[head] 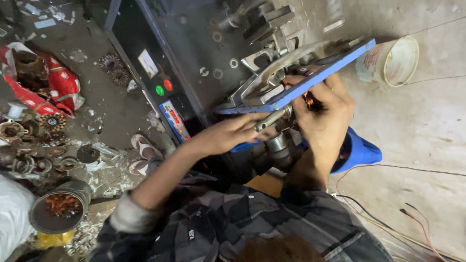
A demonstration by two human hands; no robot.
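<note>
We look straight down on a person in a dark plaid shirt bent over a dark machine with a sloping front panel. Both of the person's arms reach up toward the centre of the picture, where a blue-edged plate runs slantwise from about 8 o'clock to 2 o'clock.

The left hand lies just below the plate, at 7 o'clock from its middle. Its fingers are curled around the near end of a silvery metal shaft, so we read it as grasping that shaft. The right hand sits at 3 o'clock from the left one, pressed up against the underside of the plate. It is clenched on a small copper-coloured winding, which shows between thumb and fingers; how far the fingers wrap around it we cannot tell. The shaft points toward this winding and the two hands almost meet there.

Above the plate, at 11 o'clock, a curved metal lever and grey steel blocks stand on the machine. On the panel, at 9 o'clock from the hands, are a green button and a red button side by side.

At 2 o'clock a pale bucket stands on the concrete floor. At 9 o'clock the floor is strewn with metal parts, and a round pan of reddish scraps lies at 8 o'clock.
</note>
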